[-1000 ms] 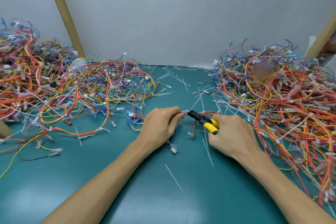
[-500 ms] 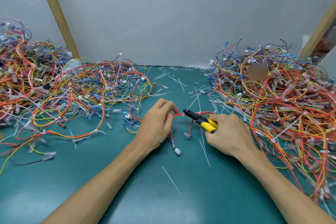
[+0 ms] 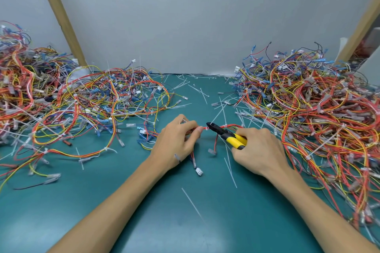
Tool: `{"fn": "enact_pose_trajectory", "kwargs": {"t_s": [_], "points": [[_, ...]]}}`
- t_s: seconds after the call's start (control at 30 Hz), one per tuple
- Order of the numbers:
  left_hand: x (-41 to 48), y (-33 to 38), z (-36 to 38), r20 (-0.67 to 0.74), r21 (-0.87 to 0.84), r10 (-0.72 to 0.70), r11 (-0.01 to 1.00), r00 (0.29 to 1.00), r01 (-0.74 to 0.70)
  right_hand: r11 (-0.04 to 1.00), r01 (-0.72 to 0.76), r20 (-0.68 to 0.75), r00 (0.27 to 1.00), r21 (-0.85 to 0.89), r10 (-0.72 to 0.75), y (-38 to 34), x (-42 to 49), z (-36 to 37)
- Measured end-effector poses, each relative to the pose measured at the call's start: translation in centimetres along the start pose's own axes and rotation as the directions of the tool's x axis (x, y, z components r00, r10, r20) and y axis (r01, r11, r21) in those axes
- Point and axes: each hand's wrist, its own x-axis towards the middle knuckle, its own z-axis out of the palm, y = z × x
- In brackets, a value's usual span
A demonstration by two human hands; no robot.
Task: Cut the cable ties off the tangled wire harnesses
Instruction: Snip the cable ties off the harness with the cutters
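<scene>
My left hand (image 3: 178, 141) pinches a small red-wired harness (image 3: 204, 128) at mid-table, its loose ends and white connectors (image 3: 199, 171) hanging below the hand. My right hand (image 3: 260, 151) grips yellow-handled cutters (image 3: 228, 135). The black jaws point left and sit at a white cable tie (image 3: 207, 128) on the red wires, right beside my left fingertips. A second white tie (image 3: 224, 125) shows on the same wires behind the jaws.
Large tangled piles of red, yellow and blue harnesses lie on the left (image 3: 72, 104) and right (image 3: 312, 113) of the teal table (image 3: 185, 222). Cut white tie strips (image 3: 192, 205) are scattered over the middle and back. A grey wall stands behind.
My left hand has lifted the harness slightly and stretched the red wires out. The cutter jaws have closed in on the tie next to my left fingertips.
</scene>
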Motion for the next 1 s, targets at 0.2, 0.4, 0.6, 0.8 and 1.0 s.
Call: {"fn": "enact_pose_trajectory", "kwargs": {"t_s": [0.2, 0.4, 0.6, 0.8, 1.0], "points": [[0.2, -0.3, -0.4, -0.006, -0.067, 0.029, 0.997, 1.000, -0.029, 1.000, 0.020, -0.039, 0.999, -0.020, -0.020, 0.1, -0.1, 0.1], [0.0, -0.1, -0.4, -0.070, -0.056, 0.067, 0.996, 0.995, -0.071, 0.997, 0.071, -0.100, 0.992, -0.043, -0.075, -0.1, -0.3, 0.2], [-0.3, 0.4, -0.6, -0.112, 0.025, 0.107, 0.994, 0.988, -0.105, 0.994, 0.102, -0.063, 0.993, -0.034, -0.104, -0.3, -0.2, 0.2], [-0.5, 0.8, -0.8, -0.140, 0.078, 0.158, 0.986, 0.977, -0.149, 0.994, 0.099, -0.062, 0.993, -0.041, -0.102, -0.3, -0.3, 0.0], [-0.5, 0.7, -0.8, -0.145, 0.084, 0.170, 0.984, 0.975, -0.159, 0.995, 0.092, -0.051, 0.994, -0.043, -0.095, -0.4, -0.4, 0.0]]}}
